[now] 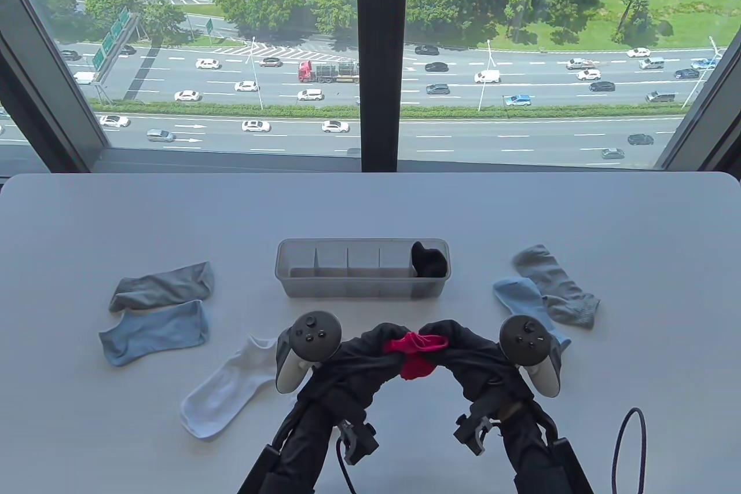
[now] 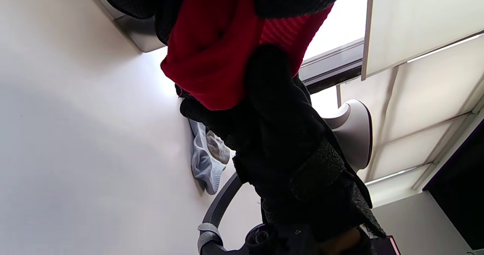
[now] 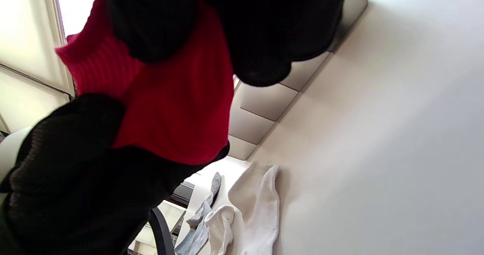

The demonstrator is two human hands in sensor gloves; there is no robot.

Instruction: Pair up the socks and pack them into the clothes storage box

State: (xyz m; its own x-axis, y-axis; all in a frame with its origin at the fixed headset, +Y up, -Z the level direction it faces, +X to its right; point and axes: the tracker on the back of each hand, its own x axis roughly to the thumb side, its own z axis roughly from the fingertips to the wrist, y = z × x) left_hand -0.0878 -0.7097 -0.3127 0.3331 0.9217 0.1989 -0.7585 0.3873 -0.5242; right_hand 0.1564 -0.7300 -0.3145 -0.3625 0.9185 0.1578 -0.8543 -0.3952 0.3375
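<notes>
I am mid-way through the red pair: both hands are bunching the red socks (image 1: pixel 414 354) into a bundle, just on my side of the storage box (image 1: pixel 363 287). My judgement is that the rolling is nearly done, and that the next move is to lift the bundle forward and press it into one of the free compartments.

Well out to the left of my left hand lie a grey sock (image 1: pixel 163 286) and a light blue sock (image 1: pixel 155 333), touching along one edge. Just beside that hand's outer side is the white sock (image 1: pixel 224 387) — the right wrist view suggests two white ones there, one on the other.

My left hand (image 1: pixel 370 350) has its fingers curled round the left end of the red bundle. My right hand (image 1: pixel 463 346) grips the other end the same way, fingertips meeting the left's over the cloth. The red fabric is ribbed at the cuff, soft and crumpled, hanging a little below my fingers — it should squash easily into a narrow slot.

Ahead of the hands, the box is translucent grey with dividers; a rolled black pair (image 1: pixel 429 261) fills its rightmost compartment, and the others look free.

Just beyond my right hand lies a second light blue sock (image 1: pixel 520 296), with a second grey sock (image 1: pixel 554 284) overlapping it — their mates lie far off on the left.
</notes>
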